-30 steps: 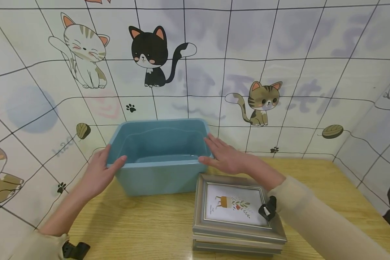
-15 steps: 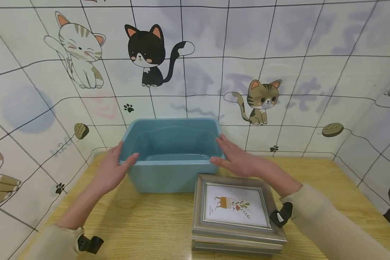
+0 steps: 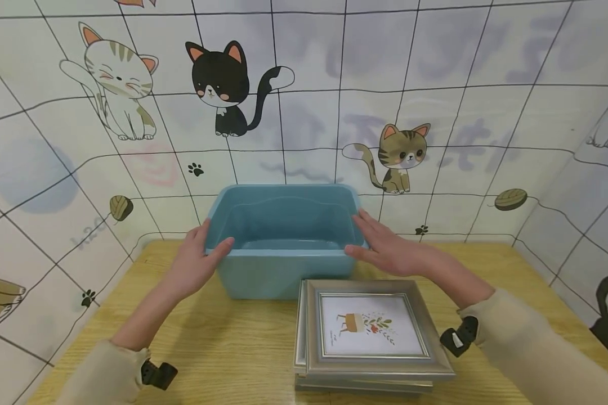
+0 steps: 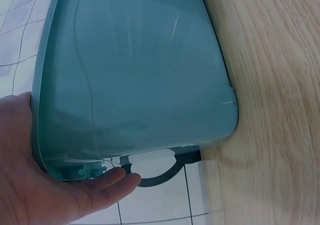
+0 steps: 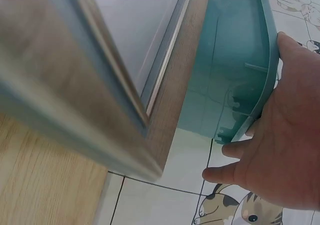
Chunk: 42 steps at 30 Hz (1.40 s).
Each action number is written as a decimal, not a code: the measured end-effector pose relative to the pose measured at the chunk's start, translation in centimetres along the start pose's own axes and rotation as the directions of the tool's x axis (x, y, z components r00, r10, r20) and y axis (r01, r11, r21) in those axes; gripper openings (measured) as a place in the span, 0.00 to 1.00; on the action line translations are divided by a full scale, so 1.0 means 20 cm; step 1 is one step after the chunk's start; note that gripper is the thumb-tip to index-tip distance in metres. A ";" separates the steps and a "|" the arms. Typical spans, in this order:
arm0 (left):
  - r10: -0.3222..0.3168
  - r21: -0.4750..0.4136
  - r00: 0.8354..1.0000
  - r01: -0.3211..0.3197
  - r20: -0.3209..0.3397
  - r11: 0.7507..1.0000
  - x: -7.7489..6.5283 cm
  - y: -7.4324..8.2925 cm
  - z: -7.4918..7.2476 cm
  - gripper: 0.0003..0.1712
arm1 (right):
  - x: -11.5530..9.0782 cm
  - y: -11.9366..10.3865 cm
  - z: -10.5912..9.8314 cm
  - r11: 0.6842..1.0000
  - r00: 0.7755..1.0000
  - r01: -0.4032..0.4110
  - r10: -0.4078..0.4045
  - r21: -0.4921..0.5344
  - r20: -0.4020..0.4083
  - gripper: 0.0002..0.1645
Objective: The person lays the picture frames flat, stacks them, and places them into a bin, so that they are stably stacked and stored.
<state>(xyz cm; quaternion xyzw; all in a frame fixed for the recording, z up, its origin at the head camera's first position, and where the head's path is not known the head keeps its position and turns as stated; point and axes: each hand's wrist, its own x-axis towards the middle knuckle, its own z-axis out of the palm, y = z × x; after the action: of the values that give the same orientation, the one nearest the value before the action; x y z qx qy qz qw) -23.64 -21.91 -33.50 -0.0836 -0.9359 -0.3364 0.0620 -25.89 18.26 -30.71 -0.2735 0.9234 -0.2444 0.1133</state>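
A blue-green plastic bin (image 3: 284,273) stands upright on the wooden table against the back wall. My left hand (image 3: 190,267) holds its front left corner, the thumb lying over the front rim and the other fingers along the outer side. At the front right corner, my right hand (image 3: 392,250) holds the rim, with the thumb at the front edge and the fingers on the right side. In the right wrist view some of those fingers (image 5: 222,174) extend past the bin. Just in front of the bin lies a stack of silver picture frames (image 3: 370,326), the top one showing a flower print.
The wood-grain table (image 3: 223,360) meets a white gridded wall covering (image 3: 304,124) printed with cartoon cats. The frames sit close to the bin's front right, below my right forearm. Dark wrist devices (image 3: 158,374) are on both sleeves.
The bin has slid right along the table, with both hands staying on its corners. The upper frame now sits slightly right of and askew to those below it.
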 end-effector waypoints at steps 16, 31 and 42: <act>0.034 -0.012 0.999 -0.034 0.032 0.999 0.03 0.13 0.12 0.54 | -0.13 0.13 -0.05 0.999 0.999 -0.015 0.017 0.044 -0.040 0.52; 0.014 0.000 0.997 -0.014 0.075 1.000 0.04 0.25 0.22 0.55 | -0.24 0.27 -0.08 0.992 0.996 -0.001 0.012 0.123 -0.085 0.48; 0.003 0.059 0.997 -0.007 0.071 0.998 0.06 0.32 0.29 0.55 | -0.30 0.33 -0.08 0.988 0.988 -0.010 0.033 0.156 -0.149 0.47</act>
<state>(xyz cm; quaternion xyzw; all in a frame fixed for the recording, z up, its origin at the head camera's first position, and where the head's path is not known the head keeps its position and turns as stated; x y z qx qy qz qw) -23.82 -13.21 -33.72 -0.0961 -0.9469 -0.3051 0.0320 -24.44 27.11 -32.32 -0.2348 0.9105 -0.3339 0.0666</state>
